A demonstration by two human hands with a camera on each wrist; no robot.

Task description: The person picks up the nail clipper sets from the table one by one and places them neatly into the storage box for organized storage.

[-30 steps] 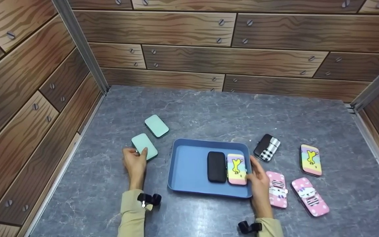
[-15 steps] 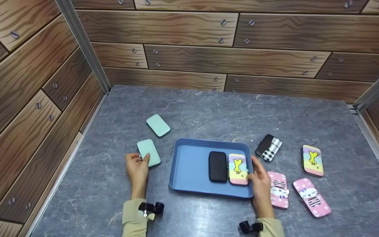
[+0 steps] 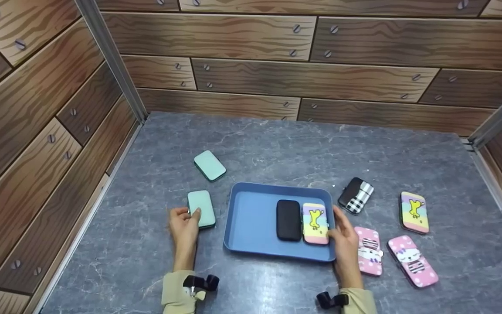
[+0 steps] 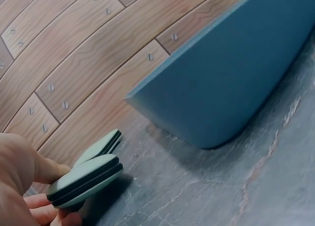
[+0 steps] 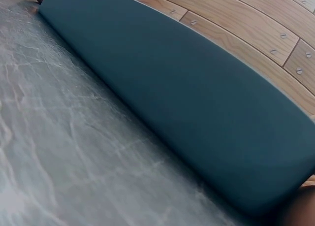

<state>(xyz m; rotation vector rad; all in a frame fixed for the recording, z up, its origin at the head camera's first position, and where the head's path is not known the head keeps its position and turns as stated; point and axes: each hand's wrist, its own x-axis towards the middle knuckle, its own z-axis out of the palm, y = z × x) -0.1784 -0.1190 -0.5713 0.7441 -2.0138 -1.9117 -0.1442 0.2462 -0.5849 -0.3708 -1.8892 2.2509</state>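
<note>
My left hand pinches a mint-green hinged case, thumb on its top and fingers beneath. In the left wrist view this case is tilted, a little above the tabletop. A second mint-green case lies behind it on the table. My right hand grips the right wall of a blue tray, thumb over the rim and fingers outside. Side by side in the tray's right half lie a black case and a pastel-striped case with a yellow animal. The right wrist view mostly shows the tray's outer wall.
Right of the tray lie a black-and-checked case, another pastel-striped case and two pink cat cases, one partly behind my right hand and one farther right. Wood-patterned walls enclose the grey table.
My left hand has moved right and toward me with the mint-green case, which has turned more upright in the head view. The right hand and tray stay in place.
</note>
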